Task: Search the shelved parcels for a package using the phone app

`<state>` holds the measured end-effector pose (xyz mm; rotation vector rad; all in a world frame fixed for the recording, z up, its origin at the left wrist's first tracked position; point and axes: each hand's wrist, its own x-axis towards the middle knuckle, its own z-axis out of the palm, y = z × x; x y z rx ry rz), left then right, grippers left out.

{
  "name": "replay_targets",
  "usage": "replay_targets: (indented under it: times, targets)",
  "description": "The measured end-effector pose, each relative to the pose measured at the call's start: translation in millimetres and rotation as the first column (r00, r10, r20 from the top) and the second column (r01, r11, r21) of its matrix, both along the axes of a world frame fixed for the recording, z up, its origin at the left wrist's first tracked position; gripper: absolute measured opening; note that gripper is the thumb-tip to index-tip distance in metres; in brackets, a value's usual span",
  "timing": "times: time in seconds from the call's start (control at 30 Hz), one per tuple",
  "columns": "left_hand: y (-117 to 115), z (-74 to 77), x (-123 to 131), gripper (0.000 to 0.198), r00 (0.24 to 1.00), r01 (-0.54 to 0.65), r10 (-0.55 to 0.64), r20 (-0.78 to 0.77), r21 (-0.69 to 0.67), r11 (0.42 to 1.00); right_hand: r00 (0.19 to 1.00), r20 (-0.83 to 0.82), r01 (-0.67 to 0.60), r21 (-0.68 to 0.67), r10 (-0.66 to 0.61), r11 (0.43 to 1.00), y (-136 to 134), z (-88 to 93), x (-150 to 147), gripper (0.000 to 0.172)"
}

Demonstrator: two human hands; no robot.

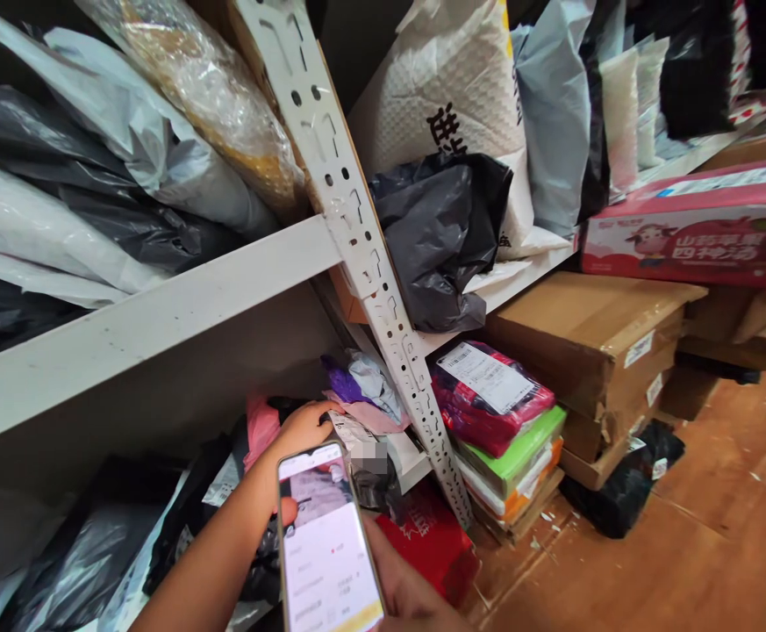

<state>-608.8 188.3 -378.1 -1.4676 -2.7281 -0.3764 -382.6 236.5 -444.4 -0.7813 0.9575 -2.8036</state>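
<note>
In the lower middle of the head view, my right hand (402,575) grips a smartphone (330,549) upright, with a fingertip curling round its left edge. Its lit screen shows a camera picture above white rows of text too blurred to read. Beyond the phone, my left hand (309,426) reaches onto the low shelf, fingers bent over the edge of a parcel (353,430) with a white label. The phone covers part of this hand and parcel. A pink bag (261,430) lies just left of those fingers; purple and pale crumpled bags (373,382) lie behind them.
A perforated metal post (362,246) slants between two shelf bays. Bagged parcels crowd the upper shelf (159,307). To the right stand stacked packages (494,386), cardboard boxes (593,325) and a red-and-white carton (691,233). A black bag (619,483) sits on the reddish-brown floor (718,527).
</note>
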Motion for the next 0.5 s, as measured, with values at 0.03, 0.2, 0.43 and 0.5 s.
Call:
replay_targets:
  times: [0.03, 0.2, 0.43, 0.5]
  targets:
    - [-0.2, -2.8, -3.1, 0.042, 0.999, -0.019, 0.02, -0.031, 0.016, 1.0, 0.999, 0.034, -0.011, -0.009, 0.011, 1.0, -5.9, 0.0, -3.6, 0.092]
    - [0.2, -6.3, -6.8, 0.046, 0.995, 0.019, -0.015, -0.1, 0.046, 0.999, 0.992, 0.123, 0.002, -0.01, -0.001, 1.0, -22.1, -3.2, -5.5, 0.058]
    - [8.7, 15.3, 5.8, 0.036, 0.957, 0.141, -0.171, -0.235, -0.139, 0.98, 0.978, 0.208, -0.003, -0.045, 0.013, 0.999, -19.4, -2.7, 7.5, 0.073]
    - [11.2, 21.9, 6.8, 0.035, 0.929, 0.096, -0.178, -0.325, -0.253, 0.963, 0.987, 0.156, 0.029, 0.022, -0.032, 0.999, -20.5, 0.2, 10.3, 0.075]
